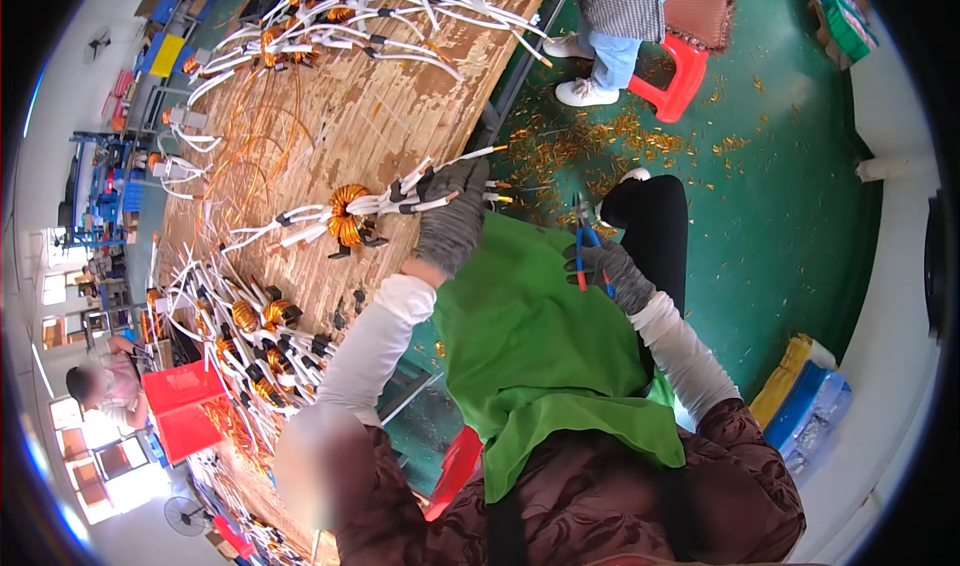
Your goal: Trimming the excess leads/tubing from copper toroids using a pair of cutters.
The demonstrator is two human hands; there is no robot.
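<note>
- Desk: worn brown wooden desk point(375, 116) on the left side, running away from the person; its right edge passes beneath the left forearm.
- Apron: green cloth apron point(540, 326) over the lap, below the gap between the hands.
- Stock: two heaps of white-wired copper coils, one at the far end point(290, 41), one nearer on the left point(245, 316).
- Work item: orange copper-wound ring coil with white sleeved leads point(349, 216), over the desk, left of both hands. Long axis runs roughly left to right; the right-hand lead ends project past the left hand.
- Left hand point(455, 216): grey-gloved, closed around those leads, nearer the coil; fingers hide part of the bundle.
- Right hand point(612, 271): grey-gloved, wrapped about the handles of the pliers, well apart from the coil.
- Pliers: small, red-and-blue-handled point(588, 236), right of the lead ends and slightly nearer the body, tips pointing away; tip opening cannot be determined.
</note>
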